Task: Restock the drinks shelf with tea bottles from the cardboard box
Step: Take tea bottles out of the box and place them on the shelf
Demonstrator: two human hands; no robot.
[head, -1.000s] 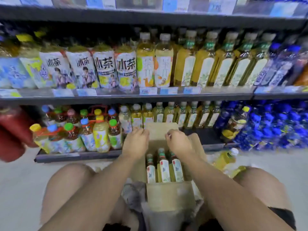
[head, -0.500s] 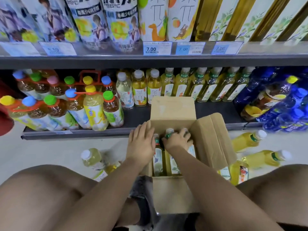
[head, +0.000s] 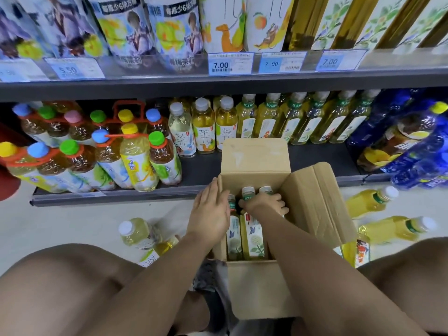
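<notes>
The box (head: pixel 254 287) is seen open on the floor (head: pixel 60 224), between the person's knees and against the bottom shelf (head: pixel 198 173). Three tea bottles (head: pixel 252 234) are stood upright in its left part, caps up. The right hand (head: pixel 264 204) is laid over the necks of the middle and right ones, its fingers (head: pixel 281 209) curled round them just under the caps. The left hand (head: pixel 211 212) is rested flat on the box's left wall, fingers (head: pixel 214 190) straight, beside the left bottle; nothing is gripped by it. The far flap is raised against the shelf edge, and the right flap is folded outward. Bare shelf is left on both sides of the far flap, in front of the standing rows. Loose bottles (head: pixel 368 202) are lain on the floor on either side of the box.
</notes>
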